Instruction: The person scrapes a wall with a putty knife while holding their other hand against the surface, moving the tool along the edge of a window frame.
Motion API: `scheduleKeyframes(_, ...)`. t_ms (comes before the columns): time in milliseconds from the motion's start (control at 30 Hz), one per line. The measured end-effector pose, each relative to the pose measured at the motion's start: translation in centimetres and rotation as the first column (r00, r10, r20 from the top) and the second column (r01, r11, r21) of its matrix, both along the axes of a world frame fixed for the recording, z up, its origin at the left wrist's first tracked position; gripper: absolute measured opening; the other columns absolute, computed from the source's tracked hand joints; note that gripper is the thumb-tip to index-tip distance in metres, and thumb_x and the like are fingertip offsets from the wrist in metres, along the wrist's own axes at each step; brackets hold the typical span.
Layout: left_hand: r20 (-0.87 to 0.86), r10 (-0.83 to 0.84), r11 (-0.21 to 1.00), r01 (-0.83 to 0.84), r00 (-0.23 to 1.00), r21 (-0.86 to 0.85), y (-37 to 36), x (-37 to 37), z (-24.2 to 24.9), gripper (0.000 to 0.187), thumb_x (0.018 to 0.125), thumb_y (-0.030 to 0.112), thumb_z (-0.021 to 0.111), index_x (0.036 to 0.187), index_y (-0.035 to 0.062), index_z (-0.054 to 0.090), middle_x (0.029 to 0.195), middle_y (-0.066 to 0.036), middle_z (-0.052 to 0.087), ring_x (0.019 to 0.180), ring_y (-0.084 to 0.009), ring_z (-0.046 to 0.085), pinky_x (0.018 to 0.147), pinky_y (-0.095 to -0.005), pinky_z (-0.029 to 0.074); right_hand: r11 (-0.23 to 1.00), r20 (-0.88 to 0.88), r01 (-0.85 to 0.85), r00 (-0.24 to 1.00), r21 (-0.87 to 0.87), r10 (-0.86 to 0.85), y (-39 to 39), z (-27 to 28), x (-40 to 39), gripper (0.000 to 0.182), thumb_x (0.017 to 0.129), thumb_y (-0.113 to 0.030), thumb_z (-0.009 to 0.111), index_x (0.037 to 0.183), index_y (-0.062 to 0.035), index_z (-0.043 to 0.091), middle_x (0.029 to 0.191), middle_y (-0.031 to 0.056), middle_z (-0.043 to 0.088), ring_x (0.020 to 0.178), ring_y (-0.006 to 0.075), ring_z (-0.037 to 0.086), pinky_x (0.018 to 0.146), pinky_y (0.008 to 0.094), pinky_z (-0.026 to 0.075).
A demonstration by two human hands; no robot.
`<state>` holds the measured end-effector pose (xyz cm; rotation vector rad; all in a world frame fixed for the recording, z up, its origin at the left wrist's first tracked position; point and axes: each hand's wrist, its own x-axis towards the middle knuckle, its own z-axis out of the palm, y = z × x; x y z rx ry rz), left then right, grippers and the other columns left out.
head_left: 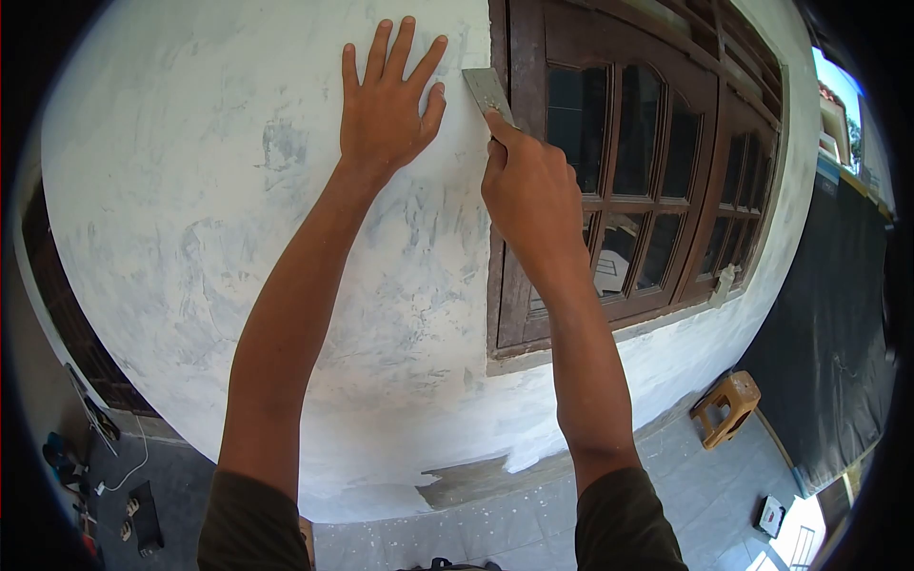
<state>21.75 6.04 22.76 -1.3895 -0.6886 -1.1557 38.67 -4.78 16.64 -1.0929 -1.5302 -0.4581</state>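
Note:
My left hand (386, 114) lies flat on the white, patchily skimmed wall (257, 228), fingers spread, holding nothing. To its right, my right hand (535, 181) grips a putty knife (487, 92) with a wide metal blade; the handle is hidden inside my fist. The blade is at the wall's edge beside the dark brown wooden window frame (519, 67). Some dried filler shows on the blade. Grey smears and trowel marks cover the wall around both hands.
Glass-paned window shutters (633, 124) fill the right side. A tan plastic stool (726, 409) stands on the tiled floor (419, 542), near a black sheet (819, 324). A small tray (769, 517) is at lower right. Sandals (129, 519) and a white cable (133, 466) lie at lower left.

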Motion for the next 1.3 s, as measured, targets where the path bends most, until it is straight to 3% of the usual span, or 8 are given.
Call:
scheduleKeyframes(167,-0.001,0.018,0.999,-0.018,1.000,0.027,0.1,0.0,-0.1,0.055,0.100,0.033,0.056,0.154,0.0308,0.052,0.166,-0.009,0.040,0.157,-0.0296,0.029,0.125,-0.0631,0.018,1.000,-0.001,0.002,1.000,0.030,-0.002,0.9,0.5,-0.5,0.037,0.099,-0.009,0.056,0.134,-0.0044,0.067,0.085,0.0260,0.073,0.080,0.0439,0.074,0.069,0.0514,0.060)
scheduleKeyframes(267,-0.001,0.042,0.998,-0.042,0.999,0.051,0.1,-0.1,0.0,0.054,0.098,0.033,0.057,0.152,0.0294,0.055,0.163,-0.010,0.043,0.156,-0.0300,0.031,0.124,-0.0633,0.020,0.998,-0.052,-0.010,0.999,-0.067,0.007,0.2,1.1,-0.5,0.033,0.103,-0.012,0.057,0.132,-0.0054,0.070,0.096,0.0261,0.075,0.086,0.0428,0.074,0.078,0.0504,0.059)
scheduleKeyframes(333,-0.001,0.044,0.998,-0.044,0.999,0.055,0.1,0.0,0.2,0.054,0.098,0.033,0.057,0.152,0.0293,0.055,0.163,-0.010,0.043,0.156,-0.0301,0.031,0.124,-0.0633,0.020,0.998,-0.013,-0.043,0.999,0.042,0.043,0.8,-0.1,0.2,0.036,0.099,-0.009,0.057,0.133,-0.0039,0.068,0.083,0.0268,0.071,0.078,0.0459,0.073,0.067,0.0507,0.059)
scheduleKeyframes(633,0.003,0.050,0.998,-0.050,0.999,0.050,0.0,-0.1,-0.1,0.054,0.098,0.033,0.058,0.152,0.0290,0.056,0.163,-0.010,0.043,0.155,-0.0304,0.032,0.124,-0.0635,0.020,0.997,-0.004,-0.012,1.000,0.079,0.012,1.8,0.9,0.1,0.037,0.099,-0.009,0.058,0.134,-0.0045,0.068,0.083,0.0265,0.071,0.076,0.0435,0.074,0.065,0.0501,0.059)
scheduleKeyframes(833,0.004,0.010,1.000,-0.009,1.000,-0.013,-0.1,0.0,-0.2,0.055,0.102,0.032,0.055,0.156,0.0325,0.049,0.168,-0.007,0.036,0.158,-0.0287,0.026,0.126,-0.0625,0.014,1.000,0.016,0.023,1.000,0.008,-0.023,0.9,-1.0,-0.2,0.038,0.099,-0.010,0.057,0.134,-0.0044,0.068,0.083,0.0260,0.072,0.078,0.0435,0.074,0.066,0.0515,0.059)
scheduleKeyframes(900,-0.004,0.030,0.998,-0.030,1.000,0.052,0.0,0.0,0.0,0.055,0.097,0.032,0.059,0.152,0.0288,0.055,0.163,-0.010,0.044,0.155,-0.0307,0.032,0.123,-0.0637,0.021,1.000,-0.001,-0.011,1.000,0.021,0.011,1.4,0.6,-0.3,0.038,0.099,-0.010,0.057,0.135,-0.0048,0.067,0.082,0.0258,0.071,0.077,0.0435,0.074,0.065,0.0512,0.059)
scheduleKeyframes(1233,0.001,0.040,0.997,-0.039,0.999,0.061,-0.2,0.0,0.0,0.053,0.097,0.031,0.058,0.150,0.0276,0.058,0.161,-0.011,0.045,0.154,-0.0310,0.034,0.123,-0.0633,0.022,1.000,0.008,0.004,1.000,0.005,-0.004,1.0,-0.7,-0.4,0.037,0.100,-0.010,0.057,0.134,-0.0041,0.067,0.086,0.0264,0.071,0.079,0.0439,0.074,0.067,0.0515,0.059)
scheduleKeyframes(1300,0.002,-0.024,1.000,0.024,1.000,0.001,-0.3,0.0,-0.2,0.055,0.101,0.030,0.055,0.156,0.0318,0.050,0.167,-0.008,0.037,0.158,-0.0297,0.027,0.126,-0.0626,0.015,1.000,0.004,0.002,1.000,0.027,-0.002,1.4,0.7,-0.5,0.037,0.100,-0.010,0.057,0.135,-0.0044,0.067,0.086,0.0263,0.071,0.079,0.0435,0.074,0.065,0.0507,0.059)
